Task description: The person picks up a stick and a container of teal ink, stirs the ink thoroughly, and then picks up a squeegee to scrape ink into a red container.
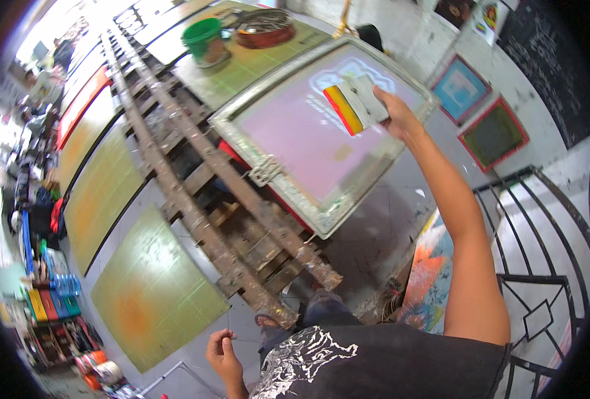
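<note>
My right hand grasps the squeegee by its end, above the screen; contact with the mesh: cannot tell. Squeegee extends leftward from my fingers, red-yellow strip farthest from the hand. My left hand, well nearer me than the screen, is half curled; whether clenched, cannot tell. Green bucket: beyond the screen, to its left.

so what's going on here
A person's right hand grips a pale squeegee with a yellow and red edge, over a framed pinkish screen; whether it touches the screen I can't tell. The left hand is low by the body, with nothing visible in it. Beyond the screen, a green bucket and a round red tub stand on a greenish panel.
</note>
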`<action>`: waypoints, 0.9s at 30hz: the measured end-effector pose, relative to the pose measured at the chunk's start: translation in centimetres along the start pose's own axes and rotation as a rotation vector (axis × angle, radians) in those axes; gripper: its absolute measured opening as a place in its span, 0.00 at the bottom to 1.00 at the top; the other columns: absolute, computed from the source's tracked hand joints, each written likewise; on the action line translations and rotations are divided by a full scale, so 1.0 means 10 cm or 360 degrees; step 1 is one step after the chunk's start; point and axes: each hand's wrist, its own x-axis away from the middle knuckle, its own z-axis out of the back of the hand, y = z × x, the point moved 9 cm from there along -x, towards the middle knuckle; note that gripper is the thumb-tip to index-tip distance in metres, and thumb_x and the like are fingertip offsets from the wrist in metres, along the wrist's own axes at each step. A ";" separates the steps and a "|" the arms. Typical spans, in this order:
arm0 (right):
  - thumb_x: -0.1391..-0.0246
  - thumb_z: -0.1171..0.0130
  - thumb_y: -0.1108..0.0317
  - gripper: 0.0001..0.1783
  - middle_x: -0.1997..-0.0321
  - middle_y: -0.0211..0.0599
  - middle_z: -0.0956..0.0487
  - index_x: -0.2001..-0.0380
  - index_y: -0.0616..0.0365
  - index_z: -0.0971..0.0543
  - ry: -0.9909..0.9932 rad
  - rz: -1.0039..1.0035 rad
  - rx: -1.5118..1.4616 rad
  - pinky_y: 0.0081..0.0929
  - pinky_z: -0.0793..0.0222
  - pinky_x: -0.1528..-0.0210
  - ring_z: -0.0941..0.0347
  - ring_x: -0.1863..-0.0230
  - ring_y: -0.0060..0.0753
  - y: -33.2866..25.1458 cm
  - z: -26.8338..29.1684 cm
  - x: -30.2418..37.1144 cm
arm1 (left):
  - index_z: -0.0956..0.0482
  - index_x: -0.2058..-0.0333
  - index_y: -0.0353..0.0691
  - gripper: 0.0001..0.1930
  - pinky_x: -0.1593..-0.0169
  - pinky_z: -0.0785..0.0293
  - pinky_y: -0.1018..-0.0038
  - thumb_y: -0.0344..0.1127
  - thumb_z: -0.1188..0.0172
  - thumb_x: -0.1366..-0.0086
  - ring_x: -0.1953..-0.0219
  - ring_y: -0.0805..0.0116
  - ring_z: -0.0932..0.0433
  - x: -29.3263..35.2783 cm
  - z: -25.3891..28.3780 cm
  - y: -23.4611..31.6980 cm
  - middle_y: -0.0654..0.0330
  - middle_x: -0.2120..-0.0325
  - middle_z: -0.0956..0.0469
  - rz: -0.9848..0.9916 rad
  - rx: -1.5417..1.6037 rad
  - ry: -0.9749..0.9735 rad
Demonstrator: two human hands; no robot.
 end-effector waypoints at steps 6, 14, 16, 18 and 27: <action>0.42 0.53 0.52 0.24 0.73 0.33 0.28 0.57 0.64 0.33 -0.0807 -0.0850 -0.1064 0.14 0.33 0.84 0.31 0.80 0.22 0.86 -2.68 1.20 | 0.26 0.61 0.31 0.09 0.56 0.31 0.75 0.25 0.46 0.42 0.63 0.69 0.27 -0.09 0.94 0.23 0.57 0.67 0.27 -0.0307 0.0136 -0.0084; 0.42 0.55 0.54 0.20 0.79 0.27 0.36 0.58 0.62 0.34 -0.1754 -0.2178 -0.1382 0.14 0.44 0.84 0.39 0.85 0.17 2.58 -6.42 4.28 | 0.33 0.49 0.36 0.24 0.55 0.31 0.73 0.28 0.40 0.46 0.60 0.67 0.27 -0.16 3.27 0.53 0.54 0.59 0.28 -0.0757 -0.0160 0.0365; 0.42 0.56 0.56 0.19 0.80 0.26 0.36 0.58 0.62 0.35 -0.1799 -0.2588 -0.1422 0.15 0.45 0.84 0.41 0.86 0.16 2.97 -7.02 5.07 | 0.36 0.47 0.35 0.27 0.57 0.30 0.73 0.30 0.39 0.45 0.63 0.70 0.27 -0.01 3.91 0.30 0.54 0.59 0.28 -0.0498 0.0075 0.0331; 0.42 0.56 0.56 0.19 0.80 0.26 0.37 0.58 0.62 0.35 -0.1851 -0.2909 -0.1332 0.15 0.45 0.84 0.42 0.86 0.16 3.32 -7.43 5.68 | 0.37 0.46 0.34 0.28 0.58 0.29 0.74 0.32 0.38 0.45 0.64 0.72 0.26 0.17 4.34 -0.05 0.55 0.60 0.27 -0.0090 0.0534 0.0128; 0.43 0.56 0.54 0.23 0.78 0.28 0.36 0.55 0.64 0.35 -0.1945 -0.3609 -0.0532 0.13 0.45 0.83 0.40 0.84 0.15 4.35 -8.30 6.86 | 0.35 0.48 0.32 0.28 0.64 0.27 0.76 0.32 0.36 0.46 0.66 0.75 0.26 0.98 5.72 -1.61 0.60 0.64 0.25 0.0128 0.0976 0.0489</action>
